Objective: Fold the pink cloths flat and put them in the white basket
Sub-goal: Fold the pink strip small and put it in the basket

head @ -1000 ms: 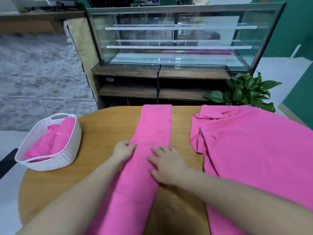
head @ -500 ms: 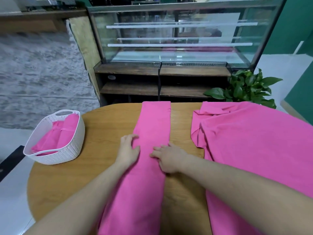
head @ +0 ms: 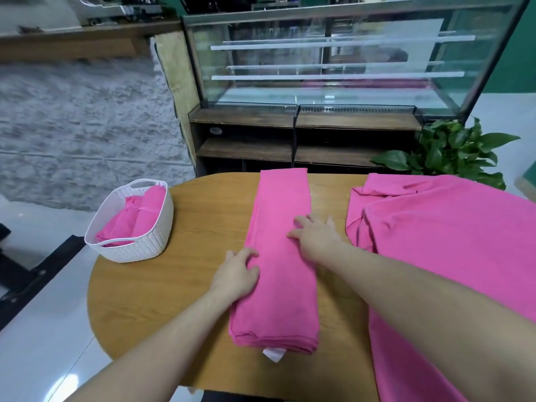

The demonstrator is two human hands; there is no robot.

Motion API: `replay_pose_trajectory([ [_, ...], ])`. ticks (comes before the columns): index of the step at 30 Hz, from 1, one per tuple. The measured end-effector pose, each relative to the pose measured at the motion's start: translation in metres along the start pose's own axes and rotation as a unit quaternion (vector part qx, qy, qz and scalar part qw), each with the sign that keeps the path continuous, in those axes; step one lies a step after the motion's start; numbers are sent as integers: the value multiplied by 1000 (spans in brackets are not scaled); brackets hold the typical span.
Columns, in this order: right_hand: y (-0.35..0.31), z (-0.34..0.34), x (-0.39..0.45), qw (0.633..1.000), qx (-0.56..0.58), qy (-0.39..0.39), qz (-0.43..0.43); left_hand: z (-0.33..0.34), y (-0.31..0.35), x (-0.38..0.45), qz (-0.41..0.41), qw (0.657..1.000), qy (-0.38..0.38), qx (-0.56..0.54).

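Note:
A pink cloth (head: 280, 256), folded into a long narrow strip, lies lengthwise down the middle of the round wooden table (head: 162, 300). A white label sticks out of its near end. My left hand (head: 236, 275) rests on the strip's left edge with fingers loosely bent. Farther up the strip my right hand (head: 316, 235) lies flat on its right edge, fingers spread. A large unfolded pink cloth (head: 452, 256) covers the right side of the table. The white basket (head: 136, 245) stands at the table's left edge with folded pink cloths (head: 136, 219) inside.
Beyond the table stands a glass display case (head: 333, 68) on dark wooden shelves. A green potted plant (head: 452, 152) sits at the far right behind the big cloth. A grey stone wall is on the left, and pale floor surrounds the table.
The view has pulled back, so the strip's near end and label now show. My right hand slid farther up the strip's right side; my left hand stays on the left edge.

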State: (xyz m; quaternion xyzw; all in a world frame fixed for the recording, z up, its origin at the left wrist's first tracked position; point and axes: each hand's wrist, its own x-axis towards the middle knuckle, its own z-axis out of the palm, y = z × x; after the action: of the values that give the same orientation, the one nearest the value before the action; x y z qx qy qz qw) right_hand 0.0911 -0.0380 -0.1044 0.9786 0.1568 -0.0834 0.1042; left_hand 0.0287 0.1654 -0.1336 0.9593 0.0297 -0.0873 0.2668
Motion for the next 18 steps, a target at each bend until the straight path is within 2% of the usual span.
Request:
replay_pose_trajectory([
  [4, -11, 24, -31, 994, 48, 84, -48, 4, 2, -8, 25, 996, -28, -83],
  [7, -14, 35, -54, 989, 60, 107, -78, 11, 8, -19, 47, 990, -43, -128],
  [11, -17, 40, -84, 987, 68, 115, -94, 19, 12, -39, 65, 984, -17, -164],
  [14, -17, 33, -106, 980, 118, 112, -116, 21, 17, -60, 42, 974, -38, -221],
  [18, -24, 27, -138, 947, 244, 139, -158, 30, 16, -84, -26, 953, -52, -299],
])
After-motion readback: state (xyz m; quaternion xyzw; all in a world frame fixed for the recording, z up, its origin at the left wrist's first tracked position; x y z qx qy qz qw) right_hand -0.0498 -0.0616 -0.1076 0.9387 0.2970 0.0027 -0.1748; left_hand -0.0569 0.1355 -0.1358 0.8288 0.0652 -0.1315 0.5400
